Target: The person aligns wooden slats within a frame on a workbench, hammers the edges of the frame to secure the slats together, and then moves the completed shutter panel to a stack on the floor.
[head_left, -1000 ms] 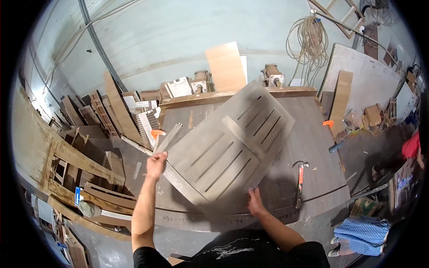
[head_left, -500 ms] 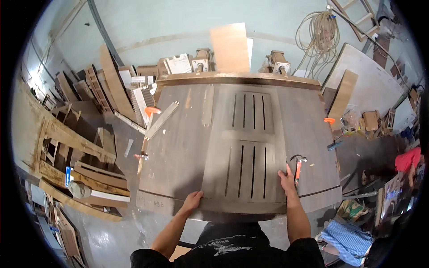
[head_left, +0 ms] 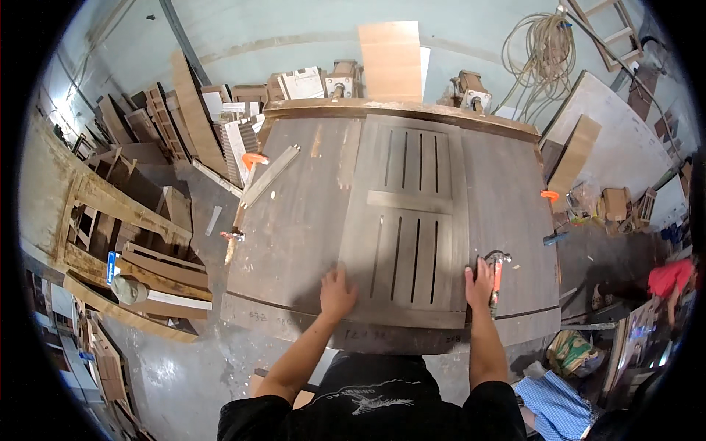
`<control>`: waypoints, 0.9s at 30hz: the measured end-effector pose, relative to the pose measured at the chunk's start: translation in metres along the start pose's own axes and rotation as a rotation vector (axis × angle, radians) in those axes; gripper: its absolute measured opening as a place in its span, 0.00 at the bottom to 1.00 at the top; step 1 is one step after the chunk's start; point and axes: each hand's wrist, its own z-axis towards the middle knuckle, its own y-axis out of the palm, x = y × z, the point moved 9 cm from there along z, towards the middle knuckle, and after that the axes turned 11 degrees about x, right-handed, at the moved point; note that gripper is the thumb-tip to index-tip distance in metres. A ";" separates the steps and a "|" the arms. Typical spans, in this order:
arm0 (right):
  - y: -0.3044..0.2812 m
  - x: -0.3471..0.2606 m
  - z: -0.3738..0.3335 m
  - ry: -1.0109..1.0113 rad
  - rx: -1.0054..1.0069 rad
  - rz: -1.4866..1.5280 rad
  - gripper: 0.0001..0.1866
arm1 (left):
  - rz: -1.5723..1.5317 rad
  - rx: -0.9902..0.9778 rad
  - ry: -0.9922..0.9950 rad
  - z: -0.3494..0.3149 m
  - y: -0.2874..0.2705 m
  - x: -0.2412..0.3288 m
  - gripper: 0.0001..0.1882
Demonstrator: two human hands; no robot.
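A brown wooden panel door (head_left: 373, 198) with two framed sections of dark vertical slots lies flat on a large wooden workbench (head_left: 294, 220). My left hand (head_left: 338, 295) rests open at the panel's lower left edge, its fingers pointing away from me. By the lower right edge is my right hand (head_left: 479, 287), fingers extended and apart. Just to the right of it, a claw hammer (head_left: 496, 278) with an orange handle lies on the bench, partly covered by that hand. Neither hand visibly holds anything.
A loose wooden strip (head_left: 271, 176) lies near an orange clamp (head_left: 254, 159) at the bench's left edge. Another orange clamp (head_left: 550, 195) sits at the right edge. A raised wooden rail (head_left: 397, 110) bounds the far side. A person in red (head_left: 671, 278) is at far right.
The panel door has slid away from me and now lies flat and still. My left hand has let go of its near corner and flattened out; my right hand has shifted beside the hammer.
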 end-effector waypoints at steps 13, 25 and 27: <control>0.011 -0.067 0.027 -0.043 0.142 -0.114 0.39 | 0.047 -0.007 0.006 0.037 0.010 0.012 0.34; 0.022 -0.065 0.020 0.075 0.013 0.060 0.25 | 0.141 -0.065 -0.061 0.034 0.005 0.012 0.31; 0.019 -0.067 0.022 0.044 0.034 0.050 0.23 | 0.142 -0.093 -0.082 0.034 0.007 0.017 0.31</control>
